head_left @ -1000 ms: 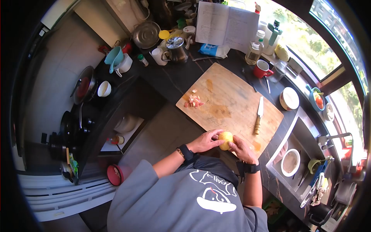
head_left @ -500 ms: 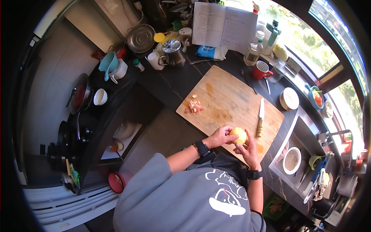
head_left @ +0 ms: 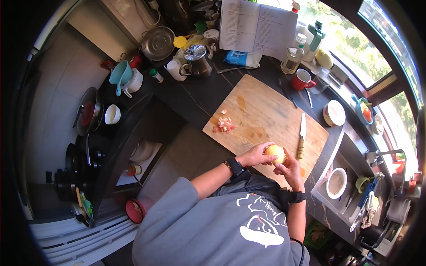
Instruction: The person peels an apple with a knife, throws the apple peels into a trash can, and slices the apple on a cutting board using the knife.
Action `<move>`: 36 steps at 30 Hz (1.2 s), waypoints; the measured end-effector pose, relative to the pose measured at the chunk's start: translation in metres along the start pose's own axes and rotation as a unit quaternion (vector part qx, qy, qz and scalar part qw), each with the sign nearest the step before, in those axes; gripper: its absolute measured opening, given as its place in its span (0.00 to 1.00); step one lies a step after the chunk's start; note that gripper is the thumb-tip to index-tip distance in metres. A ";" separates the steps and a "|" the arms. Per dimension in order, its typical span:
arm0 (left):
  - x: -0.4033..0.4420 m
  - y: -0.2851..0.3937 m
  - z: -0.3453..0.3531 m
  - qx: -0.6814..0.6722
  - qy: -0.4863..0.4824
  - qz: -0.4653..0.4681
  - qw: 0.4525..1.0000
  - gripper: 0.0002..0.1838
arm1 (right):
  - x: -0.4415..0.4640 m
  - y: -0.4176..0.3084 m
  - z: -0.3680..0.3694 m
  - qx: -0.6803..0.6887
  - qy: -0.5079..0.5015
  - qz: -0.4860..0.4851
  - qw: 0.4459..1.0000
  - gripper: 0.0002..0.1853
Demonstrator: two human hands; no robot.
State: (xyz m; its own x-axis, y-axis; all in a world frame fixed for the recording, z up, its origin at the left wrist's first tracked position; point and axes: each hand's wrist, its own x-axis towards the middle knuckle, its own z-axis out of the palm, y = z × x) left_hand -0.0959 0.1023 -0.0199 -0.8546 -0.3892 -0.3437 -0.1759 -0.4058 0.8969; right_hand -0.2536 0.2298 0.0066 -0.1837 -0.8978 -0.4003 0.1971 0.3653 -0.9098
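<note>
Daylight fills the window [head_left: 355, 48] beside the dark, veined desk [head_left: 191, 95]; a grey wall [head_left: 62, 93] stands opposite.

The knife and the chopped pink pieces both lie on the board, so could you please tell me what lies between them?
The head view shows only bare, stained board between the knife and the chopped pieces.

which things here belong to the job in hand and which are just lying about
Likely in the job:
- round yellow item, held by left hand and right hand
- wooden board
- knife
- chopped pieces

Probably just lying about:
- red mug
- metal jug
- open notebook
- clear bottle
</note>
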 end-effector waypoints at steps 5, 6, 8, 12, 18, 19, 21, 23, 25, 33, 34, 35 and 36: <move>0.007 0.005 -0.006 -0.016 0.012 0.041 0.999 0.37 | 0.006 -0.006 0.001 0.012 0.011 0.002 1.000 0.41; 0.007 0.009 -0.006 -0.014 0.024 0.054 0.998 0.37 | 0.007 -0.007 0.001 0.015 0.007 0.006 1.000 0.41; 0.004 0.009 -0.010 -0.055 0.042 0.045 0.997 0.36 | 0.008 -0.009 -0.002 0.025 0.008 0.014 1.000 0.39; -0.017 0.015 -0.019 -0.133 0.089 0.052 0.986 0.34 | 0.015 -0.026 -0.005 -0.080 0.028 0.038 0.996 0.24; -0.056 0.013 -0.047 -0.149 0.141 0.064 0.977 0.34 | 0.066 -0.040 0.021 -0.165 0.057 -0.065 0.983 0.12; -0.063 0.011 -0.050 -0.148 0.161 0.065 0.974 0.34 | 0.077 -0.039 0.028 -0.169 0.046 -0.063 0.982 0.14; -0.075 0.010 -0.055 -0.148 0.178 0.068 0.970 0.34 | 0.096 -0.034 0.048 -0.180 0.027 -0.062 0.981 0.15; -0.088 0.010 -0.059 -0.153 0.199 0.070 0.966 0.35 | 0.112 -0.023 0.068 -0.175 0.021 -0.062 0.982 0.13; -0.099 0.003 -0.065 -0.148 0.208 0.075 0.964 0.34 | 0.131 -0.007 0.084 -0.282 0.006 -0.186 0.941 0.12; -0.131 -0.014 -0.077 -0.171 0.276 0.084 0.942 0.34 | 0.148 -0.007 0.141 -0.218 -0.056 -0.151 0.962 0.14; -0.133 -0.017 -0.080 -0.169 0.269 0.077 0.945 0.32 | 0.149 -0.006 0.144 -0.243 -0.056 -0.163 0.955 0.14; -0.134 -0.019 -0.081 -0.167 0.262 0.070 0.948 0.31 | 0.147 -0.010 0.149 -0.267 -0.056 -0.174 0.946 0.15; -0.135 -0.021 -0.081 -0.167 0.262 0.070 0.948 0.31 | 0.144 -0.018 0.155 -0.288 -0.063 -0.175 0.939 0.15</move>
State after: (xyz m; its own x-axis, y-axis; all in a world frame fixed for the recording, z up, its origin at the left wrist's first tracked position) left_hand 0.0628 0.0959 -0.0152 -0.4831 -0.7798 -0.3981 0.1608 -0.5259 0.8352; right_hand -0.1346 0.0560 -0.0172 -0.0167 -0.9965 -0.0820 -0.4153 0.0815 -0.9060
